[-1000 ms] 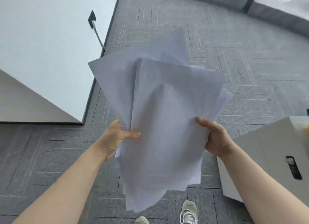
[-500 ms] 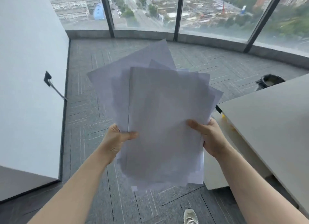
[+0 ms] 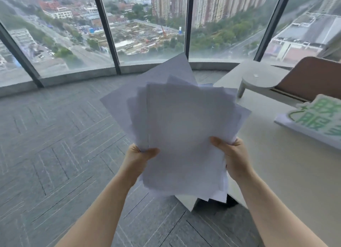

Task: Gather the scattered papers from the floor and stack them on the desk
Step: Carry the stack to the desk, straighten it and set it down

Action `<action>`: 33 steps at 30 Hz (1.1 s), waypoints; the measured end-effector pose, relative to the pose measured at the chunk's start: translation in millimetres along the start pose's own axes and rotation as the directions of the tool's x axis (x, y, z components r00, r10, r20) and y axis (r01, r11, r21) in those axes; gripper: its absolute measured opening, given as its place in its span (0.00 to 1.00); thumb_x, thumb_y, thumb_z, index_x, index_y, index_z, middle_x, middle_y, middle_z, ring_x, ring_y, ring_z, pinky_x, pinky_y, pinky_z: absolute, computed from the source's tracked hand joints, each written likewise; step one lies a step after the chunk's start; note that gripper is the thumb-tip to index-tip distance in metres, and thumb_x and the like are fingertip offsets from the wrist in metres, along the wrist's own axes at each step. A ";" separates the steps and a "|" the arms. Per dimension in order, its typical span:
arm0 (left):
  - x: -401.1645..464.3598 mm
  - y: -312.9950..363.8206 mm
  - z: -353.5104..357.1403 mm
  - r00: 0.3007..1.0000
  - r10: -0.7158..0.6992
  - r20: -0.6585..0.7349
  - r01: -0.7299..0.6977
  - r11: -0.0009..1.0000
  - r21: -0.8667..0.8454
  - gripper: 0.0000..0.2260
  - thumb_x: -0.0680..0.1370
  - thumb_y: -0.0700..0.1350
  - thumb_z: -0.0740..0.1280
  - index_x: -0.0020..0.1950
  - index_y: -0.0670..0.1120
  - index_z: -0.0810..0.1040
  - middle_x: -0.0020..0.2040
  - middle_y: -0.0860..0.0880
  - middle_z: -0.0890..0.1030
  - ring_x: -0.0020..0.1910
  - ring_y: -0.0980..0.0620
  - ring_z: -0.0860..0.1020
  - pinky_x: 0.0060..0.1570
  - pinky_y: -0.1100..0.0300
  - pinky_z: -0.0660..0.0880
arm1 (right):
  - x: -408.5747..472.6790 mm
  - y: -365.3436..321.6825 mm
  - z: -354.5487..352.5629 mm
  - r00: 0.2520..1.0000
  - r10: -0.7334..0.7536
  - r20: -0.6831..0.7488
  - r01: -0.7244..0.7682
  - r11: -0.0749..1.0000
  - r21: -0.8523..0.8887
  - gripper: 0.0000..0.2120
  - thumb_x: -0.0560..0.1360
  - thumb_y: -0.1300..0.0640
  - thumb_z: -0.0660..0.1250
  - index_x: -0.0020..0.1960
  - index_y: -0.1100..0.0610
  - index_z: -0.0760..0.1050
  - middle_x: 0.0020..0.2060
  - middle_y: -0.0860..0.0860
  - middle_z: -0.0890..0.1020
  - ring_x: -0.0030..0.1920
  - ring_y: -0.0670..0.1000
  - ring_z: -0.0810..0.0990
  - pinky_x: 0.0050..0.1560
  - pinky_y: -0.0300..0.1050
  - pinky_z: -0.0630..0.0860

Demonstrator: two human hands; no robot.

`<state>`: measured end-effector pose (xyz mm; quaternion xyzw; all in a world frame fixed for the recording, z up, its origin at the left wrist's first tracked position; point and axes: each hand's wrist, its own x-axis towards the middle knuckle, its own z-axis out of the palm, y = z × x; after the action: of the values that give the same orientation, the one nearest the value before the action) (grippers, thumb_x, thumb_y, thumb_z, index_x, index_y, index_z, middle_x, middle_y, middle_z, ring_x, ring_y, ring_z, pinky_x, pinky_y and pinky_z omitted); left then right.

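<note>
While both hands, left hand and right hand, pinch the fanned white paper sheets, fingers curled, squaring and setting them on the pale bench beside comes next.

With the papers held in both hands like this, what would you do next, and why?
Probably carry the papers rightward over the desk and set them down. The left hand and right hand both grip the fanned, uneven bundle in the air, and bare desk surface lies just to its right.
</note>
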<state>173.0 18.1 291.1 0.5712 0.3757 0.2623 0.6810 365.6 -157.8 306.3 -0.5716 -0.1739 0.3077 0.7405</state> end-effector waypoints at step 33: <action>77.5 -18.4 281.2 0.944 -0.013 0.330 0.001 0.999 0.037 0.29 0.56 0.50 0.77 0.57 0.44 0.81 0.50 0.46 0.85 0.48 0.47 0.83 0.45 0.54 0.78 | 5.4 -40.1 -224.4 0.812 -0.331 -0.481 0.312 0.942 -0.122 0.11 0.70 0.61 0.72 0.51 0.51 0.85 0.48 0.50 0.86 0.50 0.52 0.83 0.49 0.46 0.78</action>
<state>444.8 -88.2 275.0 0.6180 0.2631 0.1534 0.7248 516.7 -326.6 279.8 -0.6070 -0.0783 0.0180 0.7906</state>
